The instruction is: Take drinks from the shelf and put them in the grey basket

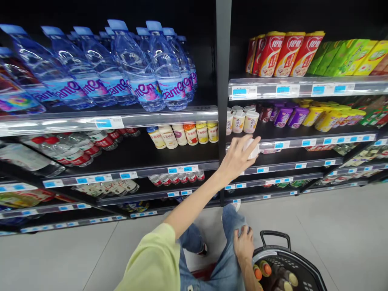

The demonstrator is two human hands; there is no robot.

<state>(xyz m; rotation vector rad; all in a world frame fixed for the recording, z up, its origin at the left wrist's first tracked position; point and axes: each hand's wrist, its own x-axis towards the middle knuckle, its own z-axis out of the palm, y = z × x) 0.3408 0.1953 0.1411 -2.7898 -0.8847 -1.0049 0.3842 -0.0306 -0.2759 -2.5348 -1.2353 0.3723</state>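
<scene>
The cup, a small white one, sits in the left hand, just below the row of like cups on the shelf. It is judged light and thin-walled, with a sealed top that could dent; a hold round the side wall, as here, suits it, with little squeeze. The fingers curl part-way round it, thumb hidden. That arm reaches forward and up, nearly straight, from a yellow-green sleeve. The right hand lies flat and empty on the knee, beside the basket, well below the shelf.
</scene>
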